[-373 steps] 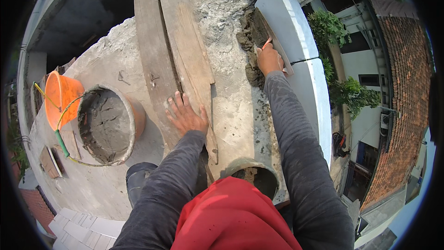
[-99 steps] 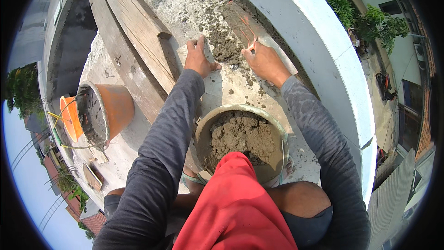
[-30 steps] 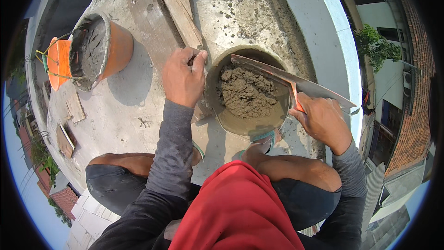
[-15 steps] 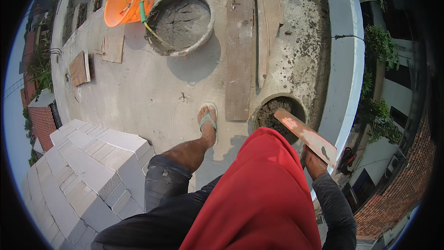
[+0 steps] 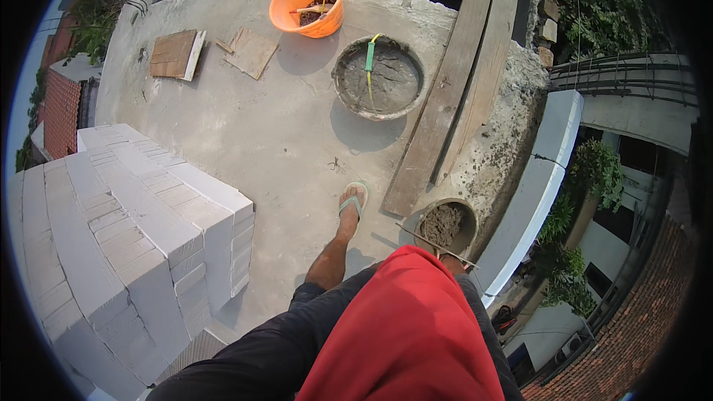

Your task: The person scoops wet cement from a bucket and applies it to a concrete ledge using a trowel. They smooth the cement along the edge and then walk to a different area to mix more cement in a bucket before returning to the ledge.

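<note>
- Your right hand (image 5: 451,263) shows only in part, at the edge of the red cloth (image 5: 408,334); it seems closed round the trowel (image 5: 423,238), but how tightly the fingers wrap, you cannot tell from here.
- Your left hand is out of view, so you cannot tell whether it is open or what it has hold of.
- The trowel, seen nearly edge-on, lies across the near side of the small bucket (image 5: 466,223), with the mortar (image 5: 443,224) inside just beyond the blade. Whether it touches the rim is unclear; a careless lift could catch the rim and tip the bucket.
- That bucket sits between the end of the planks (image 5: 438,96) and the low block wall (image 5: 546,178). Swing the trowel wide to the right and you could knock the wall or fling mortar over it, down the drop beyond.
- The red cloth hangs over your working side; it could hide the blade and drag in wet mortar.
- Your foot (image 5: 347,212) in its flip-flop is near a twist of wire (image 5: 336,165) on the slab (image 5: 290,141); a step back that way could snag.
- The large bucket (image 5: 346,104) of grey mix stands just beside the planks, so a shifted board could jolt it.
</note>
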The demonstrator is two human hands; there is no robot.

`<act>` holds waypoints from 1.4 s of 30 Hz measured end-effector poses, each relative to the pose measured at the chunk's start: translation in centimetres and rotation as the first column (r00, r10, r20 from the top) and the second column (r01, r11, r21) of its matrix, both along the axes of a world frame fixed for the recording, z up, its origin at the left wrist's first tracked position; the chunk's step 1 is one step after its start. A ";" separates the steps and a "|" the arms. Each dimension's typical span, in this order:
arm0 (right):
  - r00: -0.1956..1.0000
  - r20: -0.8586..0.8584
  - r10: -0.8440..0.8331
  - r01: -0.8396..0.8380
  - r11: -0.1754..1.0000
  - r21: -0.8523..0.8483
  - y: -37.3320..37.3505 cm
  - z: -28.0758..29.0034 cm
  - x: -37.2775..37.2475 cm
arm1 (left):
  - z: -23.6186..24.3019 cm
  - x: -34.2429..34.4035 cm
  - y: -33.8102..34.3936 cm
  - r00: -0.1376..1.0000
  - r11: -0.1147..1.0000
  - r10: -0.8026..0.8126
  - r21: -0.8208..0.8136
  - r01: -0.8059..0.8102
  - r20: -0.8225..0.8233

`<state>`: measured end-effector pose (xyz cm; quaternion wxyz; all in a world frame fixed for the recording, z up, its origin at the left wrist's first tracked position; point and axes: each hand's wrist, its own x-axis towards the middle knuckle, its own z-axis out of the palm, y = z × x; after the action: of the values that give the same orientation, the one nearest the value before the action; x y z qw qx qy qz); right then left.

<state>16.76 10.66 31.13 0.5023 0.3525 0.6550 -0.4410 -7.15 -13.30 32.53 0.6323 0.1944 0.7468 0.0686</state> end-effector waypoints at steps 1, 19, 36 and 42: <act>0.998 -0.028 -0.056 0.056 0.998 0.028 0.6 1.1 -0.6 | 5.1 2.6 -2.0 0.989 1.000 -0.014 -0.008 0.016 0.149; 0.979 0.193 0.073 -0.138 0.927 0.350 -2.8 33.5 -15.1 | 26.2 -14.3 -36.9 0.974 0.974 0.189 -0.149 -0.170 0.126; 0.966 -0.249 0.073 -0.110 0.984 -0.137 -7.4 32.2 -59.3 | 37.2 -57.5 -36.1 0.622 0.585 0.781 0.419 -0.695 -0.059; 0.958 -0.118 0.262 -0.264 0.965 0.001 -14.7 32.3 -80.1 | 32.1 -54.8 -46.5 0.579 0.549 0.815 0.339 -0.763 -0.016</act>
<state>-63.32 -4.07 63.42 0.5197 0.2322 0.7212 -0.3949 -61.98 -59.80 64.63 0.4296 -0.0656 0.7859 0.4399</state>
